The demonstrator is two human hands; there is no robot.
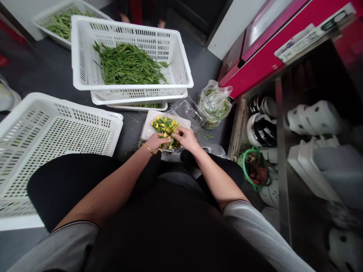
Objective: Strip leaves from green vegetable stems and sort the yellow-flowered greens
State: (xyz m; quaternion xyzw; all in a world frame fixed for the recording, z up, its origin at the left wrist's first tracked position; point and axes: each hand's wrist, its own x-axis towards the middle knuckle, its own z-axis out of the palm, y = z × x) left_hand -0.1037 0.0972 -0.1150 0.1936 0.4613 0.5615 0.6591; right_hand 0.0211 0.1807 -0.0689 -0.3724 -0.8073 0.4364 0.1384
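Green stems with small yellow flowers (165,123) lie heaped in a pale container (146,130) between my knees. My left hand (157,141), with a gold bangle at the wrist, is closed on some of these flowering greens near the container's front edge. Close beside it, my right hand (185,136) has its thumb and fingers pinched on the same greens. The fingertips of both hands nearly meet, and the exact stems between them are too small to make out. A clear plastic lid-like box (188,112) stands behind my right hand.
A white basket (181,75) of leafy greens (129,64) sits stacked ahead, another basket (52,45) of green pods behind it. A large white basket (76,130) stands left. Right are a plastic bag (217,104) of greens, a green basket (244,163) and metal shelving (283,158). Another person's hand (124,18) shows beyond.
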